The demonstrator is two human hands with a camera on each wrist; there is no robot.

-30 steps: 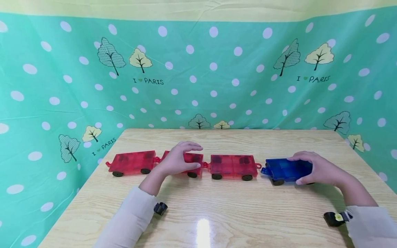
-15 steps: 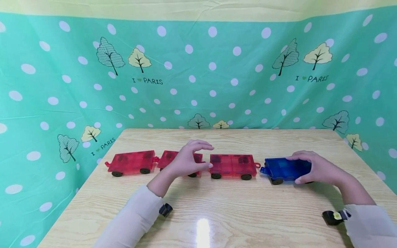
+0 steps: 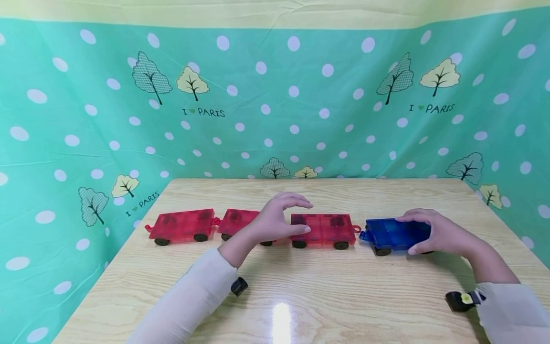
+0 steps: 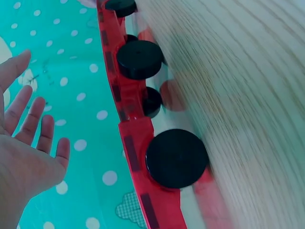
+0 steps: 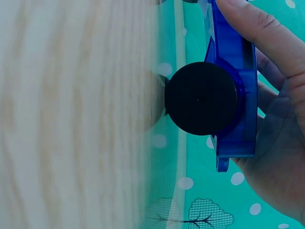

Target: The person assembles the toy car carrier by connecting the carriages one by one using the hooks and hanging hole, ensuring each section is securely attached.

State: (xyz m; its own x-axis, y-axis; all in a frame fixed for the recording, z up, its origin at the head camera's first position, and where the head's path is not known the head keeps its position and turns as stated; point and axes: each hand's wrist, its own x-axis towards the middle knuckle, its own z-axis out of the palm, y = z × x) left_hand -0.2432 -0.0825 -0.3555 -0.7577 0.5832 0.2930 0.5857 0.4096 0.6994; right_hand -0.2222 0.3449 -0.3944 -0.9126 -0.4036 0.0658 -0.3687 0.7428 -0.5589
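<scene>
My right hand [image 3: 447, 234] grips the blue toy train car [image 3: 388, 234] at its right end, thumb on the near side and fingers over the far side. In the right wrist view, the thumb presses the blue car [image 5: 243, 95] by a black wheel. My left hand [image 3: 279, 222] hovers over the second red car [image 3: 240, 220] and the left end of the third red car [image 3: 324, 229]. Its fingers are spread and hold nothing; the left wrist view shows the hand [image 4: 33, 148] apart from the cars. The blue hook lies just beside the third car's red ring.
Another red car [image 3: 182, 225] stands at the row's left end, linked to the second. The row sits on a wooden table [image 3: 326, 296] before a green dotted cloth [image 3: 266, 138]. Black wrist cameras hang under both sleeves.
My left hand has moved right along the row, from the second red car to the third's left end. The right hand keeps its grip on the blue car, nearly still.
</scene>
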